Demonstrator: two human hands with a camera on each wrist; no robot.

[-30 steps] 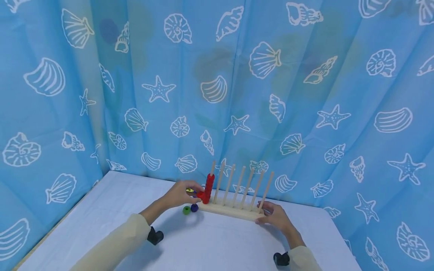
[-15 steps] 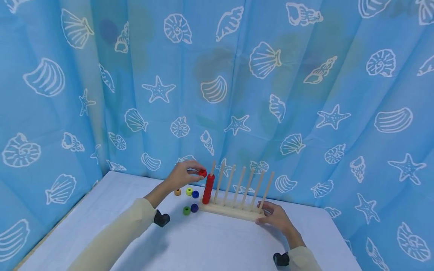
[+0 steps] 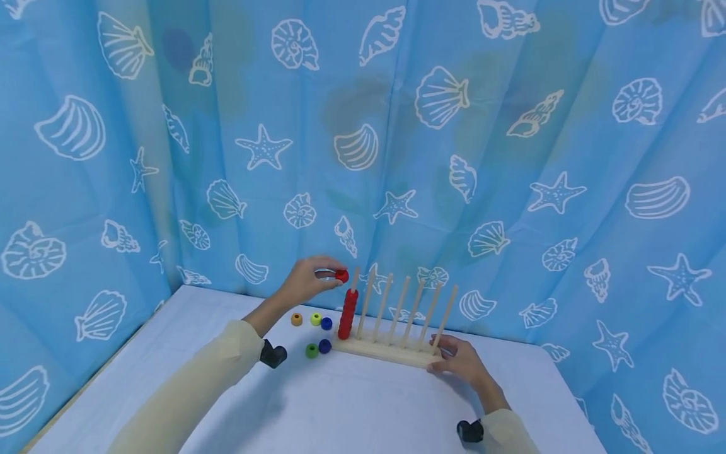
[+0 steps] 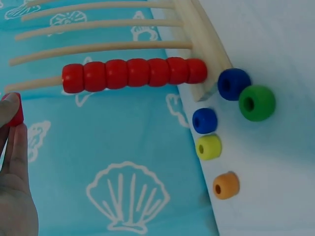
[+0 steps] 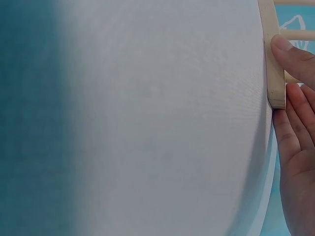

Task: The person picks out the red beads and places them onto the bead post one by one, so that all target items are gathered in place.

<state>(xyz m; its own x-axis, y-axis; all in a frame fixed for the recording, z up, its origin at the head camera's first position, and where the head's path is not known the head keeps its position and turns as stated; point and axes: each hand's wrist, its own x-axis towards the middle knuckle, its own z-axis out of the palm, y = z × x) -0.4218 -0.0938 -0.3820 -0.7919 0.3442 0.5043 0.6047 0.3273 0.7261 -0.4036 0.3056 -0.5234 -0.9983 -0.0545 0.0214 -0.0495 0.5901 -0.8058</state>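
Note:
My left hand (image 3: 306,279) pinches a red bead (image 3: 342,275) between thumb and fingers, close beside the tip of the leftmost peg (image 3: 356,277). In the left wrist view that bead (image 4: 18,112) is at the peg's tip, partly hidden by the thumb. Several red beads (image 4: 117,74) are stacked lower on the same peg; its top stretch is bare. The other pegs (image 3: 404,309) of the wooden rack carry no beads. At the rack's right end my right hand (image 3: 462,362) grips the wooden base (image 5: 275,73), thumb on the near side, fingers by the end and behind.
Left of the base lie loose beads on the white table (image 3: 351,403): an orange bead (image 3: 297,320), a yellow bead (image 3: 316,319), a blue bead (image 3: 326,323), a green bead (image 3: 312,350) and a dark blue bead (image 3: 324,346). A blue shell-patterned curtain (image 3: 317,139) hangs behind.
My left hand has lifted the red bead from beside the stack's foot up to the tip of the left peg, uncovering the loose beads behind. My right hand has stayed on the base.

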